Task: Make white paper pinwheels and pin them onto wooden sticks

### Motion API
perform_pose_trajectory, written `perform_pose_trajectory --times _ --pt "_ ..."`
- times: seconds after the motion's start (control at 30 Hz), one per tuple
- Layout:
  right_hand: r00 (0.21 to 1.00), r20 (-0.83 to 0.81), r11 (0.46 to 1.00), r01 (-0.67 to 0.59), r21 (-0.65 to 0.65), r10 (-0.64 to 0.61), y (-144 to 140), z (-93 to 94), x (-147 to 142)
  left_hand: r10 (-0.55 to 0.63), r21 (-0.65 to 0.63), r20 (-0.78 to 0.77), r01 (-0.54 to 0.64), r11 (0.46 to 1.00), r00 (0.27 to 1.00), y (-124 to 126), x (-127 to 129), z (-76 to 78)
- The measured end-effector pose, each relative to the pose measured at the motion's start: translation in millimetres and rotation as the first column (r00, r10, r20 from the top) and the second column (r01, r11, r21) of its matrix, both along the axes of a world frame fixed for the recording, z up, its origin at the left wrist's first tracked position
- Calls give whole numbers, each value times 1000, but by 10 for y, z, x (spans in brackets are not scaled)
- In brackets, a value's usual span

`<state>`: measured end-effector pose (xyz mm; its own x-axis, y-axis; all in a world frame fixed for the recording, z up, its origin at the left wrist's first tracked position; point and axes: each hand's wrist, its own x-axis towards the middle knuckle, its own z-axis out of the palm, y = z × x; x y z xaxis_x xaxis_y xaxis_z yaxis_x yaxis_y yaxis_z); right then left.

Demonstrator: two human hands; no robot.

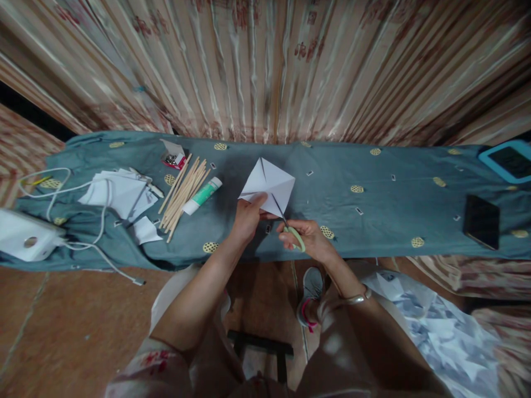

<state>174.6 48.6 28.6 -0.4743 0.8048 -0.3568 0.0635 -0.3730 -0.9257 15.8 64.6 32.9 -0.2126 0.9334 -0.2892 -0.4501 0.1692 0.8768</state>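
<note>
Bag: a clear bag of white paper pieces (448,331) sits below and to the right of the paper square.
Shoe: a grey shoe (312,283) rests on the floor, nearer the wearer than the paper square.
Right hand: the right hand (309,236), just right of the paper square's near corner, has its fingers curled round the green handles of the scissors (297,239).
Blades: they lie at the paper square's near edge, pointing inward; how far they are parted, I cannot tell.
Left hand: the left hand (248,218) pinches the paper square's near-left side, thumb on top, fingers beneath.
Paper square: the white paper square (282,182) is held over the blue-green cloth (394,213), creased, with dark slits running in from its far and left corners.
Left of it: a glue tube (203,195) nearest, then wooden sticks (185,193), an open red box (177,160), and stacked paper (120,193).
Right of it: a dark flat slab (481,221), well apart; farther, a blue-framed device (510,160).
Beyond it: a pleated curtain (265,72).
</note>
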Motion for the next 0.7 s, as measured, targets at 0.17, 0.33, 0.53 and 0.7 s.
perform_pose_trajectory --times 0.17,0.33,0.53,0.7 --pt "1000 6 1000 0 15 0 -7 10 -12 3 -11 13 -2 1000 1000 -1 0 5" --pt "1000 -1 1000 21 2 -21 -9 16 -17 9 -24 5 -9 1000 1000 -3 2 2" --pt "1000 14 1000 -4 31 4 -4 26 -14 -11 4 10 11 1000 1000 -8 0 -2" --pt "1000 15 1000 6 31 -7 -8 39 -29 10 -5 21 -10 1000 1000 -7 -4 11"
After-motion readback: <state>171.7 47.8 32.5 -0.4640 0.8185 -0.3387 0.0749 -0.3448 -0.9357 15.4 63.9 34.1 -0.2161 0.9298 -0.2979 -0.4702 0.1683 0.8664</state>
